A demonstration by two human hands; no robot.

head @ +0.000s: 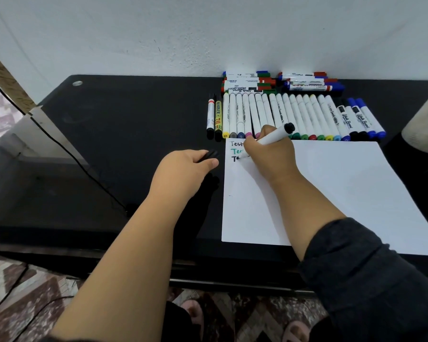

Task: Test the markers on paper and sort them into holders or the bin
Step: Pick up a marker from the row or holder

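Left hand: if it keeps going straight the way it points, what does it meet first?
Likely the paper: the left hand, holding a black cap, points right toward the sheet's left edge. Nothing shows between, though height is unclear.

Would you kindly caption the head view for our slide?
Right hand writes a third test word on white paper with a black marker; left hand holds its cap.

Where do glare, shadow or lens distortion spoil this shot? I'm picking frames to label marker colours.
Head view: bright glare washes out the stacked markers by the wall; the right hand shadows the paper beneath the wrist; the black cap in the left hand blends into the dark table; wide-angle bending curves the table edges; the bottom corners look soft.
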